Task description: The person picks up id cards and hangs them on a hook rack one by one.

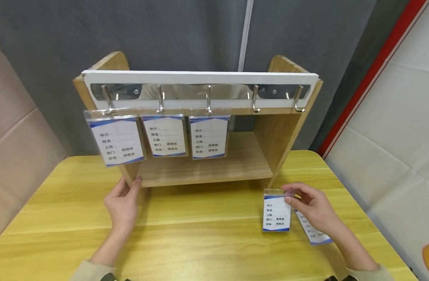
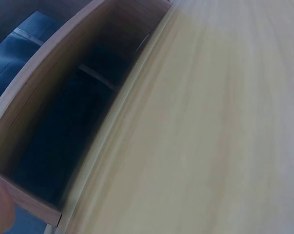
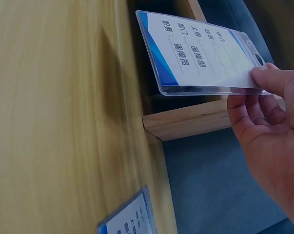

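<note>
My right hand [image 1: 313, 205] pinches the top edge of a clear-sleeved badge card [image 1: 276, 214], thumb in front and fingers behind. In the right wrist view that badge card [image 3: 195, 56] is lifted off the table, its shadow on the wood. Partly behind the right hand, another badge card [image 1: 314, 230] lies on the table. My left hand [image 1: 123, 205] grips the lower left side panel of a wooden shelf [image 1: 207, 171]. Three badge cards [image 1: 117, 141] hang from the left and middle hooks of its rail. The two right hooks [image 1: 255, 99] carry no card.
The shelf's white hook rail [image 1: 200, 73] runs along its top front. Beneath is a yellow wood-grain table [image 1: 200, 242]. Behind stands a grey curtain-like partition [image 1: 186, 35]; a white padded wall [image 1: 394, 136] with a red strip borders the right side.
</note>
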Demonstrator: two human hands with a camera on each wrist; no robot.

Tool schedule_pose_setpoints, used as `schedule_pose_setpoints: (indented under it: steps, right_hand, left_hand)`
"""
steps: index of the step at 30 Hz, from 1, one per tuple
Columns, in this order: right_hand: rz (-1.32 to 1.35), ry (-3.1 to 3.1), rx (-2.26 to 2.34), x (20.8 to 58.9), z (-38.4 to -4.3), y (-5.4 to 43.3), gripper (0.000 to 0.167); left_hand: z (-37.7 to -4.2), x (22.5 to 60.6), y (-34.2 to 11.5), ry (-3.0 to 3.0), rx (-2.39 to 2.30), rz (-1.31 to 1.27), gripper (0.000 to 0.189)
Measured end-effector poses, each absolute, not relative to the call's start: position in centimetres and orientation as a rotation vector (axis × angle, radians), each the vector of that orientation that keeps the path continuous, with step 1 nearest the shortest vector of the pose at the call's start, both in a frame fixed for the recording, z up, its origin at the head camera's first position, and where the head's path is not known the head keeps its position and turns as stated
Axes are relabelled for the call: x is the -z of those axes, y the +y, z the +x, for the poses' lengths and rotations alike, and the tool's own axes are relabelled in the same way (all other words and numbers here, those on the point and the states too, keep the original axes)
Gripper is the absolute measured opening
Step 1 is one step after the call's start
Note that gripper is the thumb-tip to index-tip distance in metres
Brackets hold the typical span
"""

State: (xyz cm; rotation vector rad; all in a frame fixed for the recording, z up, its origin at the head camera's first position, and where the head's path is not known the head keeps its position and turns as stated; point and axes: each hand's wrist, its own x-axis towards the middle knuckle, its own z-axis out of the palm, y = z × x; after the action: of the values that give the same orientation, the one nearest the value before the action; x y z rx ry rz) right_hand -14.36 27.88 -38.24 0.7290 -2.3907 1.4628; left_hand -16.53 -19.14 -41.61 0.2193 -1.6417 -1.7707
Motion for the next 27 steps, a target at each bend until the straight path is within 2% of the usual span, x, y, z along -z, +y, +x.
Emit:
schedule_pose_setpoints:
  steps: [14,27]
  right_hand:
    - [0.822,-2.374,-1.521,37.3,-14.9,26.7,0.03]
    - [0.879,-2.342,-1.494,34.9,-15.6,25.2,0.033]
  left_hand:
    - [-16.4,41.6,-19.0,-1.656,1.77,0.229,0.033]
    - [-16.4,41.6,-19.0,-1.64,1.773,0.215,0.033]
